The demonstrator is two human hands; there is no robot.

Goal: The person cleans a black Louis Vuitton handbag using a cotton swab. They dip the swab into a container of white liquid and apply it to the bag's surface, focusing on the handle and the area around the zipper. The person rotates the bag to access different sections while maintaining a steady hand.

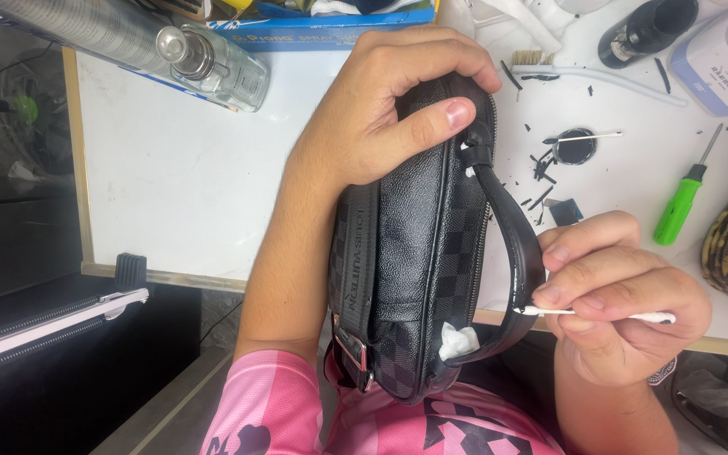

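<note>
The right hand is pinching a cotton swab between thumb and fingers, its tip touching the edge of the black strap. The left hand is curling tightly around the top of the black checkered bag, thumb pressing on its front. The bag is standing upright at the table edge, against the pink shirt. At two o'clock from the right hand a green screwdriver is lying; at twelve, a small black dish; at eleven, a brush.
</note>
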